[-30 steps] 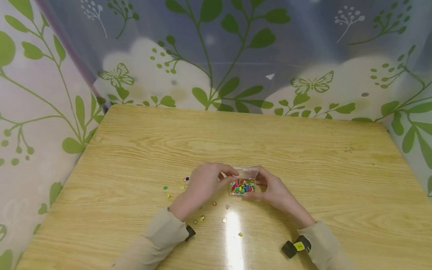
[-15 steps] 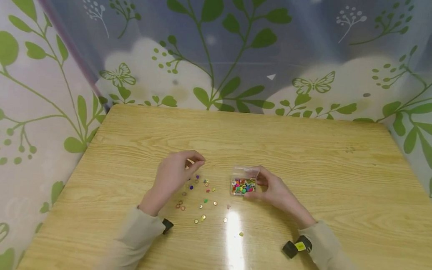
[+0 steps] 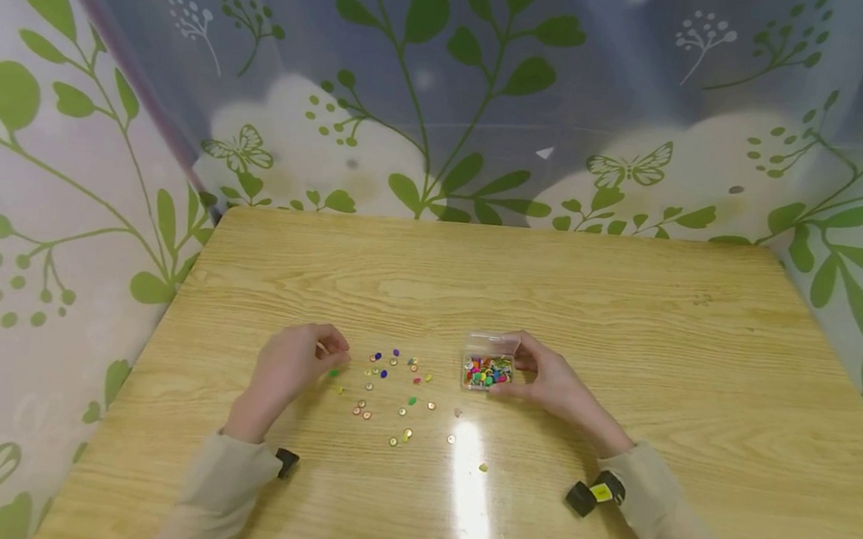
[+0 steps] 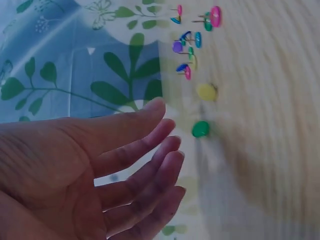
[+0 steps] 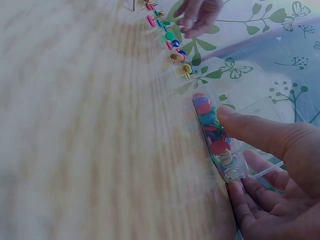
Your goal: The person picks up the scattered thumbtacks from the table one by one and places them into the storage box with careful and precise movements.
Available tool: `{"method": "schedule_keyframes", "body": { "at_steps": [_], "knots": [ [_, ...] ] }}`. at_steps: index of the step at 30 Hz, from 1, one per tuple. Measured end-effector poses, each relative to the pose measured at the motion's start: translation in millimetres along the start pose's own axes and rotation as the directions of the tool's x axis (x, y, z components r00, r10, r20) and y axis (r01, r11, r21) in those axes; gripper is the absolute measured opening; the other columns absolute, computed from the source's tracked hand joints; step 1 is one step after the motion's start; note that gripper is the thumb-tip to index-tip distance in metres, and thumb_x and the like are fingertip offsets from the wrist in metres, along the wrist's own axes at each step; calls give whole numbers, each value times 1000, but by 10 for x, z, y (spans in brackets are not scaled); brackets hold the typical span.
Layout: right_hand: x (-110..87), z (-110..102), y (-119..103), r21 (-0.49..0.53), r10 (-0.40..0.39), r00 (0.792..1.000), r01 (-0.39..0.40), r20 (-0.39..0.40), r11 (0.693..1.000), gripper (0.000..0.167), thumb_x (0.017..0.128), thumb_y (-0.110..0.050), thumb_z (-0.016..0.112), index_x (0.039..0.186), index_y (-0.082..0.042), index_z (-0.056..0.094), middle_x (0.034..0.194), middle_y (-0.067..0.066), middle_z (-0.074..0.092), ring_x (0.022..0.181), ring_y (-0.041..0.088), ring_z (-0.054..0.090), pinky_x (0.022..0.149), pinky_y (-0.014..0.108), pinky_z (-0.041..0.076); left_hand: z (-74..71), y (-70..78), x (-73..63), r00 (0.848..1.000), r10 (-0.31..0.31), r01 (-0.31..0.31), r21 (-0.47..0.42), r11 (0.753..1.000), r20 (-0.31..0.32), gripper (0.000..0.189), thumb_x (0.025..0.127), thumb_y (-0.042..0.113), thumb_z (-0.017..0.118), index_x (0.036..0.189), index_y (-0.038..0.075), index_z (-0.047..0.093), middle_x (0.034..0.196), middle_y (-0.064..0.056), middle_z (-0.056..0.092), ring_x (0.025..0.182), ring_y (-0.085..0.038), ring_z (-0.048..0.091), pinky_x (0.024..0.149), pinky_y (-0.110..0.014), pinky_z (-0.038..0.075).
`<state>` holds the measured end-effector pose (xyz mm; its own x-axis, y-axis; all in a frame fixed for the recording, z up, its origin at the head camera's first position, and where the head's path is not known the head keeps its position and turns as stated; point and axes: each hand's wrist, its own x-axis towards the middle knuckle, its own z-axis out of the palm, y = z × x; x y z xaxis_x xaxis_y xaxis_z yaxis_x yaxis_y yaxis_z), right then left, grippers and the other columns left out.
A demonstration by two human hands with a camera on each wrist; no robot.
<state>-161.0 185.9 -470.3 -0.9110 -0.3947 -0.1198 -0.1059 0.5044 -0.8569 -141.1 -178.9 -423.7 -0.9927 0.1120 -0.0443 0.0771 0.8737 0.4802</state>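
My left hand (image 3: 285, 368) is at the left of the scattered thumbtacks, fingers loosely bent and nothing held. Just past its fingertips in the left wrist view lie a green thumbtack (image 4: 200, 129) and a yellow thumbtack (image 4: 206, 92). A small clear plastic box (image 3: 488, 340), its hinged lid raised, sits on the table filled with colourful thumbtacks (image 3: 487, 376). My right hand (image 3: 554, 385) grips this box from its right side. In the right wrist view the thumb (image 5: 250, 127) lies along the near side and the other fingers are by the lid.
Several loose thumbtacks, including a blue one (image 3: 383, 374) and a gold one (image 3: 393, 441), are spread between the hands, some point up. The wooden table (image 3: 625, 300) meets a leaf-patterned curtain (image 3: 488, 98) at its back edge. A bright reflection marks its front.
My left hand has gone from the box leftward across the table to the far side of the scattered thumbtacks, uncovering them. The right hand and the box have stayed in place.
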Motion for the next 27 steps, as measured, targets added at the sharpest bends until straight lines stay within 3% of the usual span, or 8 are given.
{"method": "schedule_keyframes", "body": {
  "at_steps": [4, 8, 13, 19, 27],
  "knots": [
    [0, -3, 4, -3, -6, 1000, 6, 3, 1000, 69, 81, -21, 87, 139, -8, 52, 139, 22, 57, 124, 43, 58, 110, 61, 38, 19, -46, -39, 996, -34, 32, 20, 999, 77, 10, 88, 20, 80, 89, 13, 72, 80, 2, 68, 72, -14, 61, 66, -31, 48],
    [-2, -4, 9, -4, -3, 1000, 3, 3, 1000, 69, 82, -22, 87, 140, -8, 52, 140, 22, 56, 125, 44, 57, 111, 61, 38, 49, -62, -52, 992, -45, 39, 56, 998, 115, 11, 88, 18, 79, 83, 15, 70, 75, 4, 64, 66, -13, 54, 59, -27, 42],
    [-2, -1, 5, 3, -12, 1000, 12, 6, 1000, 69, 82, -21, 86, 140, -8, 52, 140, 22, 56, 125, 43, 58, 110, 60, 39, 76, -77, -48, 995, -42, 36, 65, 997, 95, 11, 90, 16, 77, 83, 14, 69, 71, 3, 62, 62, -13, 52, 55, -26, 40],
    [-9, -2, -3, 3, -7, 1000, 7, 7, 1000, 69, 82, -21, 87, 139, -8, 52, 139, 22, 57, 124, 43, 58, 110, 59, 40, 100, -45, -27, 1000, -13, 13, 26, 1000, 16, 8, 90, 18, 77, 89, 12, 72, 71, 1, 63, 60, -14, 49, 54, -27, 39],
    [8, 4, 6, -3, -18, 1000, 18, 5, 1000, 70, 82, -23, 86, 140, -7, 51, 139, 22, 57, 125, 42, 58, 109, 60, 40, 177, 230, 39, 998, 55, -55, 4, 999, -26, 9, 91, 22, 77, 86, 19, 70, 84, 1, 72, 71, -13, 63, 58, -27, 46]
  ]
}}
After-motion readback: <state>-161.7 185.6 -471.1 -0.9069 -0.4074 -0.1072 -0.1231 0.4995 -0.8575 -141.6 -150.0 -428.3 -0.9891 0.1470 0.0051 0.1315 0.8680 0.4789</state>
